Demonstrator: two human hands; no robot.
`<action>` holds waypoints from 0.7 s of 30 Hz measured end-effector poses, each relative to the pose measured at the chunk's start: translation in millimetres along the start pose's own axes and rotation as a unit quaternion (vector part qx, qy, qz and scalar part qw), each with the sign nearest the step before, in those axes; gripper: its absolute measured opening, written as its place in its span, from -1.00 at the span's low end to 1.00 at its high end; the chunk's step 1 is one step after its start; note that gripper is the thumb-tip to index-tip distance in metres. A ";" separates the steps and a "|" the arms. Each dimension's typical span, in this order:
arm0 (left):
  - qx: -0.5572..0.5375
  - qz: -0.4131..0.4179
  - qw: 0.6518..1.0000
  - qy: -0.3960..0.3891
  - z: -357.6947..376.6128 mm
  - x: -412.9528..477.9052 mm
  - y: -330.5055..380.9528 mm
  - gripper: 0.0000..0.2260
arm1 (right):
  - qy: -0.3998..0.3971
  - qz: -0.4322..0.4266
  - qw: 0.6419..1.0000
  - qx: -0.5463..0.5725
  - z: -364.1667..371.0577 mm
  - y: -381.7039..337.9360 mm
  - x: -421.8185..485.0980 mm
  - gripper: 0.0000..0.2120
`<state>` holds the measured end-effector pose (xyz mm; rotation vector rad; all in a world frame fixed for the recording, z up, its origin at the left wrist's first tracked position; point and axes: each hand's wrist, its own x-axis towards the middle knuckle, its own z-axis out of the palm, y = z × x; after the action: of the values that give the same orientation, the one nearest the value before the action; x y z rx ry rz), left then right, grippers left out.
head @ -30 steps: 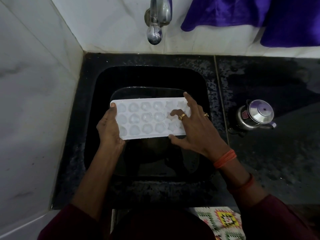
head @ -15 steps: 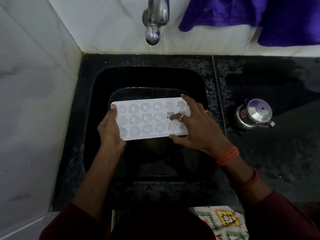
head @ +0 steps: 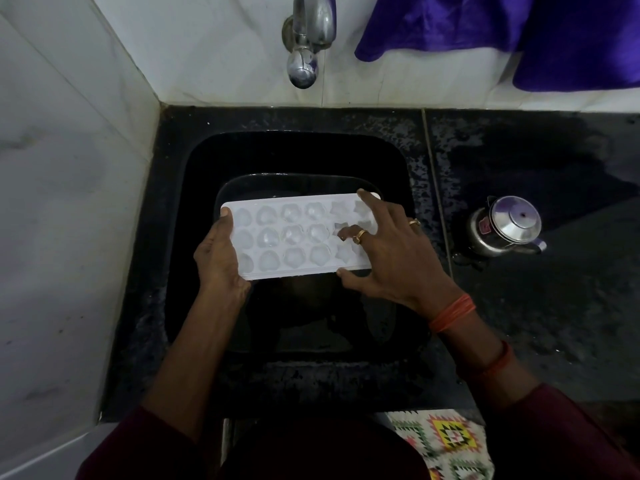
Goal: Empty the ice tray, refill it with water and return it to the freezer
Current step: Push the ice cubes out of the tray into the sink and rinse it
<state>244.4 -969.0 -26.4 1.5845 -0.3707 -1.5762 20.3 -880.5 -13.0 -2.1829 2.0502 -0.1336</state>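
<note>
A white ice tray (head: pixel 291 237) with rounded and star-shaped cells is held level over the black sink (head: pixel 398 161). Ice fills most cells on its left and middle. My left hand (head: pixel 218 258) grips the tray's left end, thumb on the top rim. My right hand (head: pixel 388 251) spans the right end, thumb at the near edge, index finger at the far corner, and a ringed finger curls into a star cell. A steel tap (head: pixel 304 67) hangs from the wall above the sink, with no water running.
A dark rectangular tub (head: pixel 242 183) sits inside the sink under the tray. A small steel kettle (head: pixel 505 226) stands on the wet black counter (head: pixel 554 306) to the right. Purple cloth (head: pixel 485 32) hangs on the tiled back wall. White tiled wall closes the left side.
The tray and both hands stay nearly in place. My right ringed finger has shifted slightly within the star cells at the right end.
</note>
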 end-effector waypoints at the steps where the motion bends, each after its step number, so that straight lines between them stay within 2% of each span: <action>1: -0.002 -0.001 1.000 -0.001 0.5 -0.4 0.2 -0.67 | -0.004 -0.002 1.000 -0.010 -0.8 -0.3 0.9 -0.30; 16: 0.002 -0.007 1.000 -0.006 -4.1 1.6 1.9 -0.64 | 0.014 -0.039 0.999 -0.009 -3.3 9.6 1.4 -0.40; 21: 0.010 -0.007 1.000 -0.003 -4.8 2.2 -0.6 -0.66 | -0.002 -0.048 0.998 -0.031 -3.2 10.7 2.4 -0.37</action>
<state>249.0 -968.6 -29.0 1.6014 -0.3820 -1.5923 9.4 -883.7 -11.7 -2.3174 1.9743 -0.0757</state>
